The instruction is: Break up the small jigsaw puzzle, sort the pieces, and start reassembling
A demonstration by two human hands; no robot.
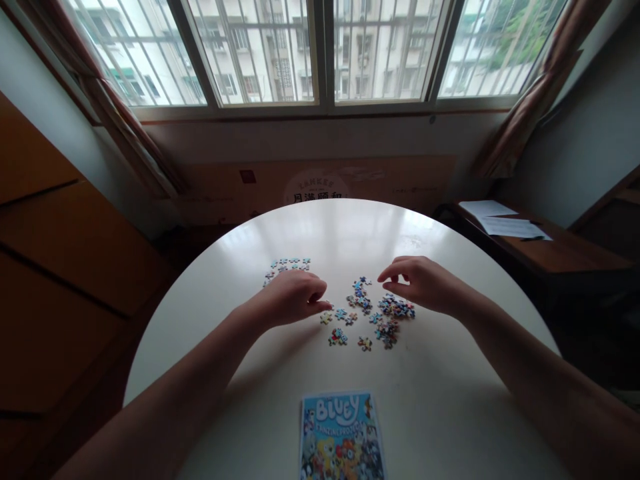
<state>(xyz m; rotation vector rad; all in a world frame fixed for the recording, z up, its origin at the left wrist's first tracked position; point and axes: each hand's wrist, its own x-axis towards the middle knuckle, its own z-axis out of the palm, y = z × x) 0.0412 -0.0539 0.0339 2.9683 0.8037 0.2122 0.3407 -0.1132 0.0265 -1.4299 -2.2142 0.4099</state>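
Above the table's left-middle hovers my left hand (295,295). Its fingers are curled but the thumb stands apart from them, and I see nothing held. Just below the thumb lies a yellowish jigsaw piece (326,319). Partly hidden behind this hand are spaced rows of jigsaw pieces (294,261). My right hand (423,280) is over the right side, thumb and forefinger apart, nothing visible between them. Near its fingertips is a loose cluster of pieces (360,293); a denser pile (397,307) lies below the hand. Another pile (387,332) sits closer to me.
A round white table (200,413) carries everything. At its near side lies a blue sheet or box lid marked "Bluey" (343,437). Small groups of pieces (338,337) are scattered mid-table. A brown side table (530,250) with papers (510,225) stands right, below barred windows.
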